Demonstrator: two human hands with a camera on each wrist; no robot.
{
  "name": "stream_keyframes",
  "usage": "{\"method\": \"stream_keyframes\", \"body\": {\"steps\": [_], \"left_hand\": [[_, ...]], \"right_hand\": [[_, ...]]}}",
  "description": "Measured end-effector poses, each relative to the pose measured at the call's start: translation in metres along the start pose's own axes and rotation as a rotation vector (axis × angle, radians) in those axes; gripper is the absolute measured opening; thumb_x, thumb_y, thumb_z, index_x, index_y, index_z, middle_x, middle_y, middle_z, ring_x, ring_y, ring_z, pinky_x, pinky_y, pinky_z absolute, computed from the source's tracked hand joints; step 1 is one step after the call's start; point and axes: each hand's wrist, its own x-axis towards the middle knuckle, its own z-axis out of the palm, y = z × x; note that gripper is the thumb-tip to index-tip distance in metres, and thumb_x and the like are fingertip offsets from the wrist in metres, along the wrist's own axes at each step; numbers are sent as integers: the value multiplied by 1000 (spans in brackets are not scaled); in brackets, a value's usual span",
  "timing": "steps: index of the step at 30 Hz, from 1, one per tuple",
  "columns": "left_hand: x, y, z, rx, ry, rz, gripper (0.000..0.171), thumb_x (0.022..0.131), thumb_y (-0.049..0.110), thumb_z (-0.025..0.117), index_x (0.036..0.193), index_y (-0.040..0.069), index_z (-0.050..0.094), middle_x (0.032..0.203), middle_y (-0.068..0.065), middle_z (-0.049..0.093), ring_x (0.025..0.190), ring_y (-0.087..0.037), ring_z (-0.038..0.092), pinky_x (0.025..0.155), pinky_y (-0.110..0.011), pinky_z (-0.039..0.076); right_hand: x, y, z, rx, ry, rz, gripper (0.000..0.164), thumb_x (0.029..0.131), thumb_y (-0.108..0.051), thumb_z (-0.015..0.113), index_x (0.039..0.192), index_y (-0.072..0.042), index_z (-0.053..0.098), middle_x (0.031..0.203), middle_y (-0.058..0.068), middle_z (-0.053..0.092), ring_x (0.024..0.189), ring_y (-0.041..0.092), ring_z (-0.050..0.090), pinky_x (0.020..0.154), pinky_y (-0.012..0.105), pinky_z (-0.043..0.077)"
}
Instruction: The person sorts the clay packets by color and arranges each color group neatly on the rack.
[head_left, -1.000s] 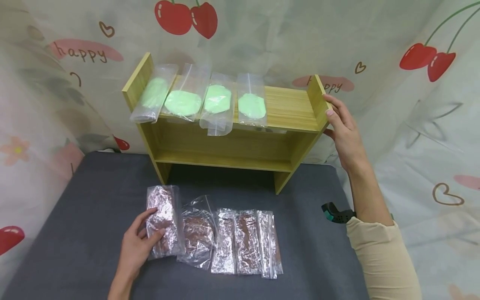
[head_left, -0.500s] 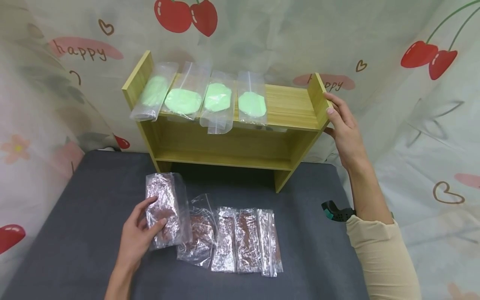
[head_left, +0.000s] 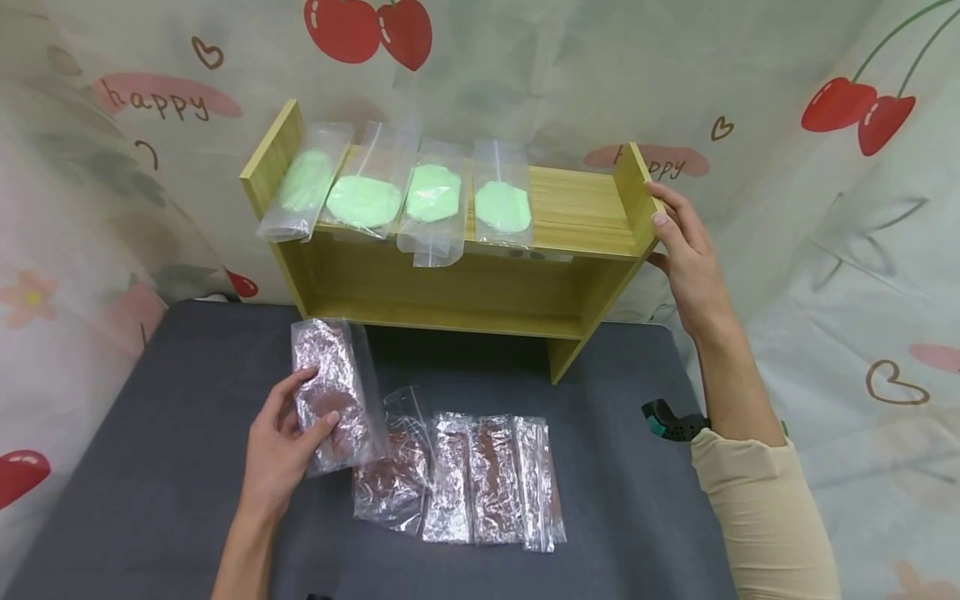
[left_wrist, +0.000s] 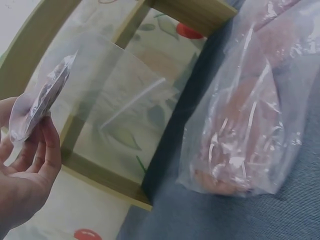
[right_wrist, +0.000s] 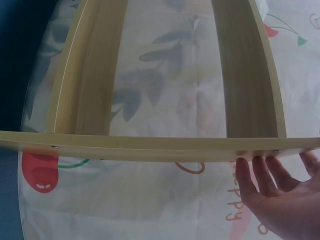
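Note:
In the head view my left hand pinches a clear zip bag with flat, shiny brown contents, thumb in front. The bag is raised before the shelf's lower left part; in the left wrist view its clear top spreads out beyond the fingers. My right hand holds the right side panel of the wooden shelf, its fingertips against the outer face. On the top board lie several zip bags with pale green contents, side by side from the left. The middle board holds no bags.
More zip bags with brown contents lie in a row on the dark grey table, the nearest one beside the held bag. A patterned cloth hangs behind the shelf and at both sides.
My left hand has lifted the brown-filled bag up and away from the row, toward the shelf, tilting it slightly. The right hand has stayed on the side panel.

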Motion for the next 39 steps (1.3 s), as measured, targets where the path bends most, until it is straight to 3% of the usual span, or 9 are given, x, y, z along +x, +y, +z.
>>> {"method": "stream_keyframes", "body": {"steps": [6, 15, 25, 34, 39], "left_hand": [[9, 6, 3, -16, 8, 15, 63, 88, -2, 73, 144, 13, 49, 148, -2, 45, 114, -9, 57, 73, -17, 48], [22, 14, 8, -114, 40, 29, 61, 87, -7, 71, 142, 8, 51, 144, -4, 47, 105, -16, 60, 69, -18, 53], [42, 14, 19, -240, 18, -12, 61, 87, -10, 69, 142, 7, 50, 139, -8, 49, 103, -17, 63, 68, -23, 56], [47, 12, 29, -267, 27, -23, 61, 85, -14, 68, 140, 4, 50, 136, -9, 50, 99, -18, 63, 68, -23, 56], [49, 10, 33, -251, 6, -26, 58, 88, -5, 70, 142, 7, 50, 141, -7, 47, 107, -15, 61, 72, -21, 54]], "right_hand": [[0, 0, 0, -1, 3, 1, 45, 106, -30, 46, 150, -21, 43, 154, 5, 35, 124, 26, 40, 98, 45, 35], [0, 1, 0, 9, 6, -7, 44, 106, -30, 47, 149, -21, 43, 155, 5, 35, 124, 26, 40, 97, 44, 35], [1, 1, 1, 9, 2, -15, 44, 106, -30, 46, 149, -21, 43, 155, 5, 35, 125, 26, 39, 98, 45, 35], [0, 2, 2, 1, 20, -8, 44, 106, -30, 47, 149, -21, 44, 154, 5, 36, 124, 25, 39, 98, 44, 35], [1, 3, 2, 10, 22, -13, 43, 106, -31, 47, 148, -22, 45, 154, 5, 36, 125, 25, 39, 98, 43, 35]]}}
